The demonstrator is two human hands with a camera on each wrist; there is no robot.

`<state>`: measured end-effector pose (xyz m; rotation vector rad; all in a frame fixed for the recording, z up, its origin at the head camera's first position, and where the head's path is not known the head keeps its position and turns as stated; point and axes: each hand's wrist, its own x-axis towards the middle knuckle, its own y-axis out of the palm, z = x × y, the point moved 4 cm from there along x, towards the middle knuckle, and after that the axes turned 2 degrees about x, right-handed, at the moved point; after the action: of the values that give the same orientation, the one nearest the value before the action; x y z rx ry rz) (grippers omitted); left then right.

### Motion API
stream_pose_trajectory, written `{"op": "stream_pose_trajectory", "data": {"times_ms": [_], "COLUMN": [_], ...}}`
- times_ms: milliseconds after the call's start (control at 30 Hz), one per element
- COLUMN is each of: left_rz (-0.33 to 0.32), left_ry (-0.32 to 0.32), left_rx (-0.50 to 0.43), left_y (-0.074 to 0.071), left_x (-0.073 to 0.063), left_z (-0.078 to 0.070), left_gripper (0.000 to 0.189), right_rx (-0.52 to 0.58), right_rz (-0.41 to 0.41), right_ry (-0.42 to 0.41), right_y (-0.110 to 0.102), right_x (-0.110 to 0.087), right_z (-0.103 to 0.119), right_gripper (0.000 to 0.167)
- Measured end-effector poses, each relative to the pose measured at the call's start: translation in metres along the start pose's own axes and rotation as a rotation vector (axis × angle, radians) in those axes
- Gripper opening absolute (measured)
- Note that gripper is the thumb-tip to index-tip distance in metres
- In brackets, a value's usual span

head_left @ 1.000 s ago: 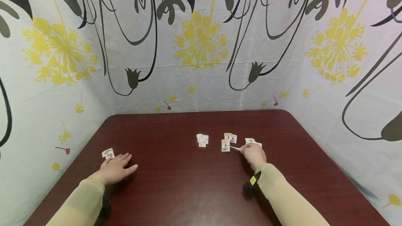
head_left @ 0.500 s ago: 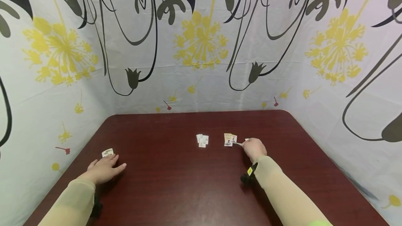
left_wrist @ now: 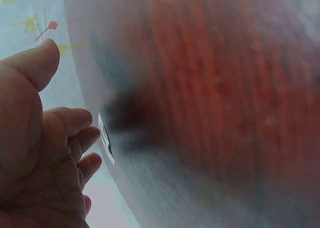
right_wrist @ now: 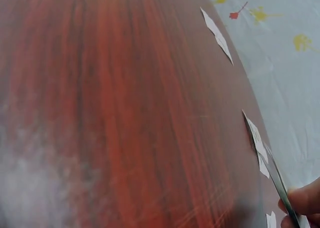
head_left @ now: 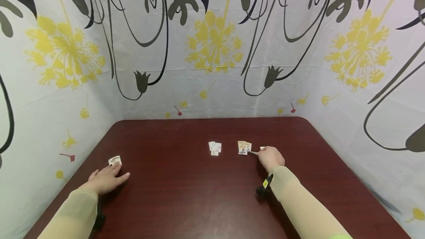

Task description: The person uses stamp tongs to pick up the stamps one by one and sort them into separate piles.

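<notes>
My right hand [head_left: 271,159] pinches a pair of metal tweezers [right_wrist: 278,182]. The tweezers' tips are at the lowest card of an overlapping group of small yellowish printed cards [head_left: 244,145]. Behind that hand, most of another white card [head_left: 262,147] is hidden. At the left of the table, my left hand [head_left: 105,180] lies palm down with fingers extended, the fingertips at the near edge of small printed cards [head_left: 114,159]. In the left wrist view, a card [left_wrist: 106,140] shows just past the fingertips.
Another overlapping group of white cards [head_left: 215,148] lies left of the yellowish ones. All are on a dark red-brown wooden table [head_left: 186,194]. Patterned fabric [head_left: 212,95] hangs close behind the table and along both sides.
The card by the tweezers has moved up and slightly right, from apart below the yellowish group to overlapping it. My left hand has shifted left and toward me.
</notes>
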<state>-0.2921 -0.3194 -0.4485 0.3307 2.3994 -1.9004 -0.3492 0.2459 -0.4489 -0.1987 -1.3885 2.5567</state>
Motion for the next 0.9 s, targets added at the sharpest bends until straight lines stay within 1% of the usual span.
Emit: {"op": "stream_pose_trajectory", "data": {"times_ms": [267, 500, 633, 733, 900], "left_rz": [0.019, -0.003, 0.006, 0.023, 0.018], "left_ry": [-0.005, -0.022, -0.032, -0.035, -0.024], "left_rx": [-0.009, -0.002, 0.017, 0.019, 0.022], "left_y": [0.0006, 0.0021, 0.0027, 0.0022, 0.0008], "left_x": [0.001, 0.0024, 0.0032, 0.0022, -0.0005], "left_z": [-0.0009, 0.0054, 0.0078, 0.0069, 0.0015], "left_gripper": [0.086, 0.092, 0.091, 0.09, 0.088], "right_rx": [-0.003, -0.024, -0.033, -0.027, -0.008], "right_rz": [-0.001, -0.017, -0.022, -0.019, -0.007], "right_ry": [0.007, -0.01, -0.014, -0.008, 0.003], "right_y": [-0.0033, -0.0028, -0.0024, -0.0027, -0.005], "right_x": [-0.0004, -0.0012, -0.0018, -0.0034, -0.0078], "right_z": [-0.0066, -0.0068, -0.0072, -0.0076, -0.009], "right_gripper": [0.03, 0.032, 0.032, 0.03, 0.031]}}
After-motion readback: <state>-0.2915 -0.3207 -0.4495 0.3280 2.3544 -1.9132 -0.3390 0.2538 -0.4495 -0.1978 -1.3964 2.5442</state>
